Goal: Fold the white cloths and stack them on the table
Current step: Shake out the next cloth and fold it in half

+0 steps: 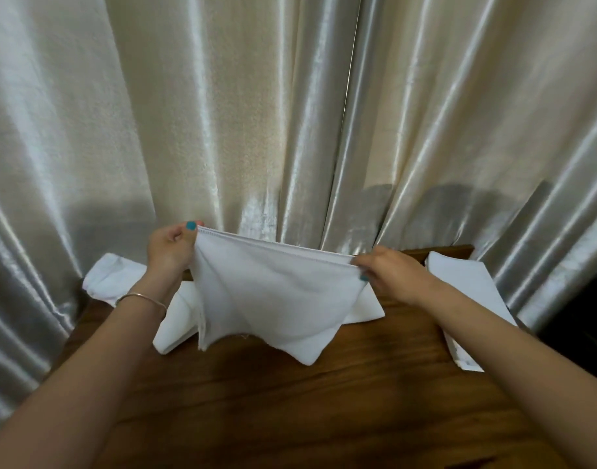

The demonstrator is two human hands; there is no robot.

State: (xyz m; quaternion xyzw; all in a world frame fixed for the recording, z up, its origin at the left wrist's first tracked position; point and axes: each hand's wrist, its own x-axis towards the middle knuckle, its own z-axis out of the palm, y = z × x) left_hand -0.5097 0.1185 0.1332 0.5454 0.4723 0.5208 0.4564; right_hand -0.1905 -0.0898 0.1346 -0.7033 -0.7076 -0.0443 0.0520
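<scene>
**Cloth stretched between both hands above the table**

Held up over the table [324, 401], a white cloth [276, 296], pinched at its two top corners. Left hand [170, 248] closed on the left corner, thumb and fingers clamped over the hem, teal nail polish showing, a thin bangle [141, 298] on the wrist. Right hand [388, 272] closed on the right corner, fingers curled over the edge, teal nails there too. Top hem pulled nearly taut between the two grips, sloping a little down toward the right. Below the hem, loose sagging fabric, doubled at the left side where layered edges hang, and ending in an uneven bottom edge with a point low at the right of centre. Whether that lowest point touches the table or hangs just above it: cannot tell.

Behind the cloth and partly hidden by it, a second white piece [175, 333] lying on the table, visible at lower left and again at right of the held cloth. Further left of the cloth, at the table's far left corner, a rumpled pile [111, 275] of white fabric. Well to the right of the cloth, along the table's right edge, a flat folded stack [466, 292], one end jutting past the edge. Behind everything, shiny cream curtains [256, 113] in deep folds, right up against the table's far side.
</scene>
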